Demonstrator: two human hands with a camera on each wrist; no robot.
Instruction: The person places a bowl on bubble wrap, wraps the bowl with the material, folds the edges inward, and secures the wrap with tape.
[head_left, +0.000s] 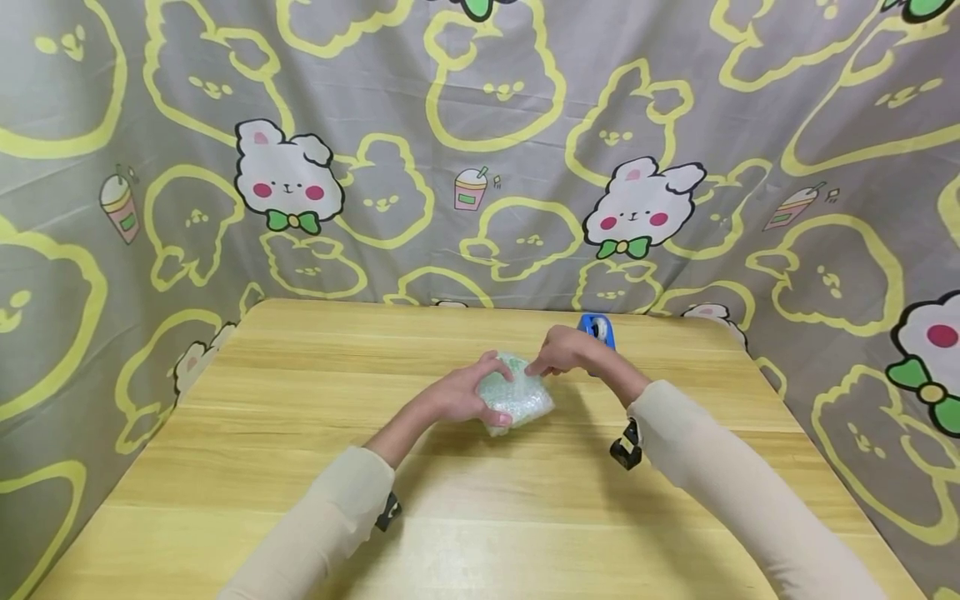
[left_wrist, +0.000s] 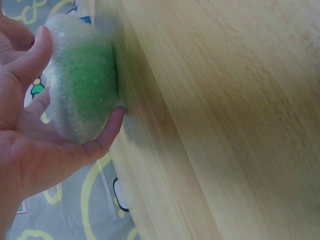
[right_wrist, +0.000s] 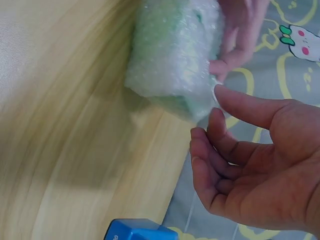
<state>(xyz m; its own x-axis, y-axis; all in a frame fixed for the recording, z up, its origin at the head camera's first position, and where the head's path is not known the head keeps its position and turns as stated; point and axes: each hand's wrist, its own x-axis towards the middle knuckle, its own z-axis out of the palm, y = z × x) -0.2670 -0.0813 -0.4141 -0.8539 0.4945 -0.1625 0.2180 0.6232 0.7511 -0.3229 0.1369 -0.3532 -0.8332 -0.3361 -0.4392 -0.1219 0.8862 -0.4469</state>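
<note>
A green item wrapped in clear bubble wrap, a bundle (head_left: 521,402), is near the middle of the wooden table. My left hand (head_left: 467,393) holds it from the left, thumb and fingers spread round its sides. In the left wrist view, green shows through the wrapped bundle (left_wrist: 87,82). From the right, my right hand (head_left: 562,348) pinches the far edge of the wrap between thumb and index finger. The right wrist view shows this hand (right_wrist: 265,155) at the corner of the bundle (right_wrist: 172,55), its other fingers curled.
A blue tape dispenser (head_left: 609,333) stands near the table's back edge, partly behind my right forearm. The wooden table (head_left: 480,533) reaches back to a grey curtain (head_left: 390,100) with yellow and white cartoon prints. Black wrist mounts (head_left: 626,450) hang below the sleeves.
</note>
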